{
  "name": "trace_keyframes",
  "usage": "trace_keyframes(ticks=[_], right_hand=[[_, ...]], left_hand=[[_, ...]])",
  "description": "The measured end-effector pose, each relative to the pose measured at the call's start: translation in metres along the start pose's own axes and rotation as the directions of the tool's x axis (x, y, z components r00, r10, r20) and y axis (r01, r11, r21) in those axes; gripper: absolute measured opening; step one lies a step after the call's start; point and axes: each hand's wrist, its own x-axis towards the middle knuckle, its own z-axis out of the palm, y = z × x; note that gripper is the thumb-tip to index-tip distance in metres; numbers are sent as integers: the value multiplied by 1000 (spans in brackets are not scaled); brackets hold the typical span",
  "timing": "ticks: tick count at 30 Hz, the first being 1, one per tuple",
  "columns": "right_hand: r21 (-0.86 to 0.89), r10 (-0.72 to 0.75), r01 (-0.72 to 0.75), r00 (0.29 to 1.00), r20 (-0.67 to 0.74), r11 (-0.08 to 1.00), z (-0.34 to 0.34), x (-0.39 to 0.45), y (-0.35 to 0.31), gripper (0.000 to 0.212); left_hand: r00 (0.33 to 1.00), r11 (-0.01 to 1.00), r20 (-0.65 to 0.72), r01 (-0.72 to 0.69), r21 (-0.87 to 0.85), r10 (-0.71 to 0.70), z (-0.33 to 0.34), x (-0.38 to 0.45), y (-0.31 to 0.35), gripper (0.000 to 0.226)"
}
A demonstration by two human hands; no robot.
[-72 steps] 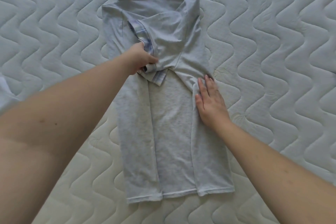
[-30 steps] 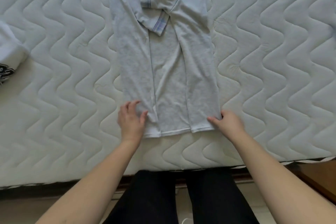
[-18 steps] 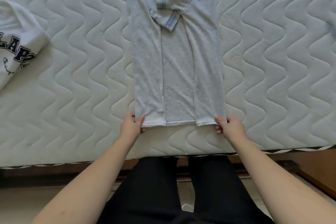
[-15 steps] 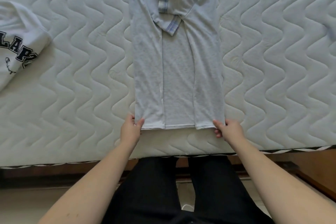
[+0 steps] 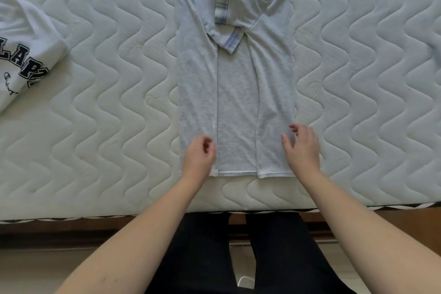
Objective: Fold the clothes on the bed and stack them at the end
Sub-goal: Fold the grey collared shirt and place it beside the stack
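Observation:
A light grey shirt (image 5: 236, 103) with plaid-trimmed sleeves lies lengthwise on the quilted white mattress (image 5: 107, 126). Both its sides are folded inward, and the sleeves cross near the top. Its hem sits close to the mattress's near edge. My left hand (image 5: 199, 156) is over the shirt's lower left corner, fingers loosely curled and holding nothing. My right hand (image 5: 301, 148) is over the lower right corner with its fingers spread and relaxed. Whether either hand touches the cloth is unclear.
A white T-shirt (image 5: 23, 55) with dark block letters lies at the left edge of the mattress. A pale bit of fabric (image 5: 437, 50) shows at the right edge. The dark wooden bed frame (image 5: 71, 229) runs below the mattress, with legs in dark trousers (image 5: 202, 258) against it.
Both hands pinched the hem corners half a second ago. They have let go and moved a little up onto the shirt's lower part. The shirt lies flat as before.

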Motion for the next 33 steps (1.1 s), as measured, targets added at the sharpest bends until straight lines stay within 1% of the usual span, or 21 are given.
trace_keyframes(ticks=[2, 3, 5, 6, 8, 10, 12, 13, 14, 16, 19, 21, 23, 25, 28, 29, 30, 32, 33], right_hand=[[24, -50, 50, 999, 2, 998, 1, 22, -13, 37], [45, -41, 41, 999, -7, 998, 1, 33, -19, 38], [103, 47, -43, 998, -34, 994, 1, 54, -24, 42], [140, 109, -103, 993, -37, 985, 1, 63, -23, 44], [243, 213, -210, 977, 15, 947, 3, 78, -18, 44], [317, 256, -269, 963, 84, 910, 5, 89, -10, 42], [321, 260, -286, 958, 123, 903, 6, 95, -3, 40], [318, 254, -286, 957, 138, 904, 6, 97, 0, 38], [314, 250, -286, 956, 152, 905, 6, 99, 2, 37], [308, 249, -293, 953, 173, 905, 6, 102, 5, 37], [285, 245, -297, 948, 205, 911, 5, 104, 5, 40], [245, 218, -266, 954, 205, 932, 5, 102, 5, 41], [230, 192, -232, 964, 184, 945, 4, 100, 4, 41], [224, 186, -221, 969, 164, 949, 4, 99, 3, 38], [194, 175, -203, 973, 153, 960, 2, 99, 4, 31], [188, 165, -193, 975, 151, 963, 1, 98, 4, 30], [181, 152, -178, 977, 147, 967, 1, 98, 4, 30], [164, 131, -154, 981, 140, 974, 0, 96, 3, 28], [154, 130, -151, 982, 140, 976, 0, 96, 3, 26]], left_hand=[[991, 996, 116, -60, -70, 67, 15, 25, 39, 19], [983, 993, 169, -62, -105, 79, 24, 38, 59, 24], [966, 987, 254, -13, -159, 54, 42, 66, 95, 34], [959, 985, 284, 27, -172, 23, 51, 79, 110, 39], [945, 972, 320, 136, -190, -69, 66, 103, 133, 49], [919, 922, 339, 295, -252, -201, 75, 123, 145, 53], [872, 852, 403, 417, -317, -278, 79, 133, 149, 44], [858, 845, 428, 434, -312, -283, 80, 135, 149, 38], [851, 850, 442, 436, -295, -283, 80, 136, 149, 35], [861, 865, 427, 416, -282, -276, 79, 134, 148, 35], [911, 933, 329, 316, -171, -248, 76, 129, 142, 40], [903, 924, 341, 335, -184, -260, 76, 125, 133, 29], [883, 915, 370, 368, -165, -289, 75, 120, 121, 24], [901, 941, 334, 326, -96, -278, 75, 116, 111, 20], [928, 961, 267, 275, -19, -260, 74, 111, 107, 31], [923, 964, 287, 266, -2, -255, 74, 109, 106, 33], [906, 962, 339, 272, -5, -254, 73, 105, 105, 34], [835, 937, 488, 338, -91, -254, 74, 94, 102, 37], [803, 915, 540, 379, -135, -253, 75, 88, 100, 38]])
